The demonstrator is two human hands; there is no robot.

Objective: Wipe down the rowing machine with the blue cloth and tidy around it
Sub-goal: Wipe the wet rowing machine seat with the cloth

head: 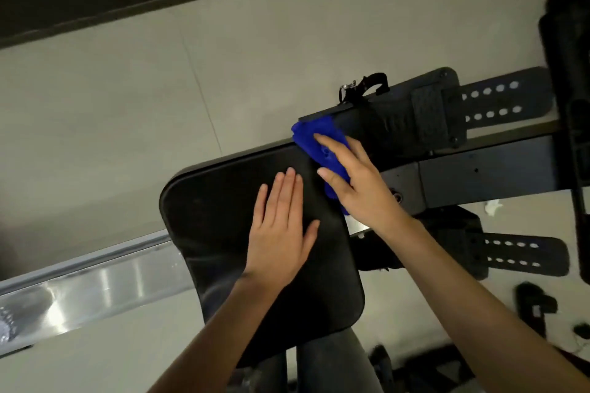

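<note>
Pressing one blue cloth [307, 135], right hand [357, 180]; left hand [281, 233] on one seat [207, 217].

Hands [281, 230] [360, 182] on seat [207, 217], blue cloth [306, 135]

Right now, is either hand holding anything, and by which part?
Nothing is gripped. The right hand presses flat on top of the blue cloth; the left hand rests flat on the black seat.

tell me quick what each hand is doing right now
Left hand: open, flat on the seat, holding nothing.
Right hand: open, fingers straight, pressing the cloth down.
</note>
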